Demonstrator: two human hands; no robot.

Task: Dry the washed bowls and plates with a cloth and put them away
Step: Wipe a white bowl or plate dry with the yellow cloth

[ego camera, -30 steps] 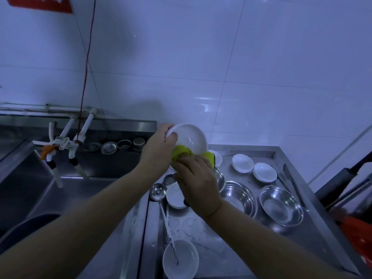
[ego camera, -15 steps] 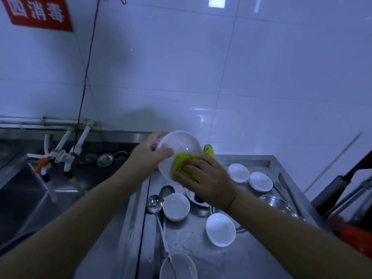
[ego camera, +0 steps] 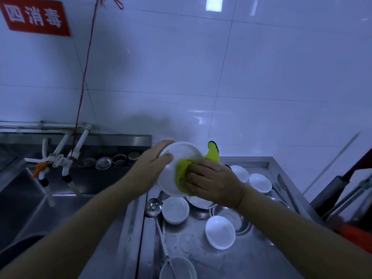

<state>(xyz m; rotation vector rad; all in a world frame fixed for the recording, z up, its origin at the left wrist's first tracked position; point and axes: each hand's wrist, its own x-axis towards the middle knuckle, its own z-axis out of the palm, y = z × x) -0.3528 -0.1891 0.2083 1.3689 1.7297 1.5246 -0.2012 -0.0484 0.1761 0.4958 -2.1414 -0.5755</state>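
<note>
White and tilted on its edge, the bowl (ego camera: 177, 168) hung in the air just above the near left corner of the steel counter (ego camera: 251, 262), its hollow turned toward you. Your left hand (ego camera: 150, 168) gripped it by the rim, fingers curled over the top edge and the thumb pressed inside the hollow. Your right hand (ego camera: 211, 183) pressed a yellow-green cloth (ego camera: 184, 168) against the right part of the bowl's inside, fingers bent over the bunched fabric; one end of the cloth stuck up behind the bowl's right rim.

Below the held bowl, on the counter, sat a small white bowl (ego camera: 175, 210) with a steel ladle (ego camera: 154, 206) just to its left, the ladle's long handle running down toward you into another white bowl (ego camera: 178, 268) at the bottom edge. A further white bowl (ego camera: 220, 232) lay on the counter nearer its middle, resting against a steel bowl (ego camera: 241, 220). Two small white dishes (ego camera: 239, 173) (ego camera: 260, 182) stood side by side toward the counter's far right corner, with a metal utensil (ego camera: 281, 183) lying along the right rim.

Left of the counter lay the sink (ego camera: 26, 194), with taps (ego camera: 58, 164) hanging over its far edge and small metal strainers (ego camera: 112, 161) on the ledge behind. A red sign (ego camera: 35, 18) hung on the white tiled wall high above the sink.
</note>
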